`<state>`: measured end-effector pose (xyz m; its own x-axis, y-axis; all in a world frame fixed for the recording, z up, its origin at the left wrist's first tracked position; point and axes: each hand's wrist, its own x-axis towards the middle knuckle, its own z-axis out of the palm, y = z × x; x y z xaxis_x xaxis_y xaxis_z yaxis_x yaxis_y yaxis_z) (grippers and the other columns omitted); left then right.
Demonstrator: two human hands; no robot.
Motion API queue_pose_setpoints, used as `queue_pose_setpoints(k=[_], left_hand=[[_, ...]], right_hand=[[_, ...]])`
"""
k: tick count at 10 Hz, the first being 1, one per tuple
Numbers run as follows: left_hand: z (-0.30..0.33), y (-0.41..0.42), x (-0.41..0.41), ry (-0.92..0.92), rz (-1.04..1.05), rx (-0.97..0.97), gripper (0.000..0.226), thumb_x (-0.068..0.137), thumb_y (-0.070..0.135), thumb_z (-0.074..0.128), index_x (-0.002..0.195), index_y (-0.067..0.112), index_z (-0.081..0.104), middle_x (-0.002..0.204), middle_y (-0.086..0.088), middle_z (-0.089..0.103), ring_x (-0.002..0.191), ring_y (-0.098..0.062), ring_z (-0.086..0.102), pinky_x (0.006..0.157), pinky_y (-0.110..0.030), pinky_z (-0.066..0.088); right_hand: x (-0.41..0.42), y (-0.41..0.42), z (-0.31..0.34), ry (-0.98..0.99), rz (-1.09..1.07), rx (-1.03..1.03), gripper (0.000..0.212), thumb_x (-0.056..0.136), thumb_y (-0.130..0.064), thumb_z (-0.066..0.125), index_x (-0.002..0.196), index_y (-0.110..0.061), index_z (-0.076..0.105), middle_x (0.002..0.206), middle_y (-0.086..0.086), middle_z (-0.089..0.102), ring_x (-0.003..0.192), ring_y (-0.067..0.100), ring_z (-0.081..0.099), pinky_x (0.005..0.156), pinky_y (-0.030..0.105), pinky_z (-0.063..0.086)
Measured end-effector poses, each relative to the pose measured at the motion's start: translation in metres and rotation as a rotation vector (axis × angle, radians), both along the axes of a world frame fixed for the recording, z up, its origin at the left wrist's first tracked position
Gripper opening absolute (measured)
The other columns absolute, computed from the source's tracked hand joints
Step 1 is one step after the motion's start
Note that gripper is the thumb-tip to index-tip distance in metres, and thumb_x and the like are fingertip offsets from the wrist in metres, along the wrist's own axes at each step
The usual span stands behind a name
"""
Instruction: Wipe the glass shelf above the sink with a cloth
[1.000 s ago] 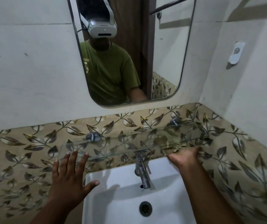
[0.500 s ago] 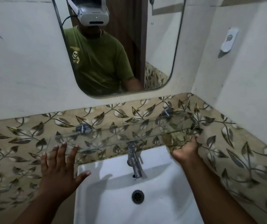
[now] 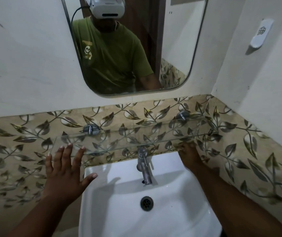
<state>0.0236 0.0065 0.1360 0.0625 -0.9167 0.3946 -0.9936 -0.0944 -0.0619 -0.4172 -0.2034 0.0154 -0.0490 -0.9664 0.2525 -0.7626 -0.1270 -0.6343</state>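
left hand [image 3: 65, 170]: flat, fingers spread wide, holding nothing | shelf [image 3: 136, 135]: its left end just past the fingertips | right hand [image 3: 189, 154]: under shelf's right end, grip cannot be told | sink [image 3: 119, 211]: between both hands
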Motion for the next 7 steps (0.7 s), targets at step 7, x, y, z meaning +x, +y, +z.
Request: queue_pose_setpoints(k=[7], left_hand=[[-0.009,-0.002,0.000,0.000,-0.019,0.020,0.098,0.077,0.081,0.038,0.151,0.018,0.037,0.156,-0.024,0.033,0.142,-0.048,0.030,0.116,-0.065,0.010]], right_hand=[[0.018,0.057,-0.038,0.495,0.305,0.160,0.090,0.084,-0.078,0.037,0.156,-0.023,0.032,0.162,0.007,0.027,0.152,0.029,0.016,0.118,0.047,0.029]])
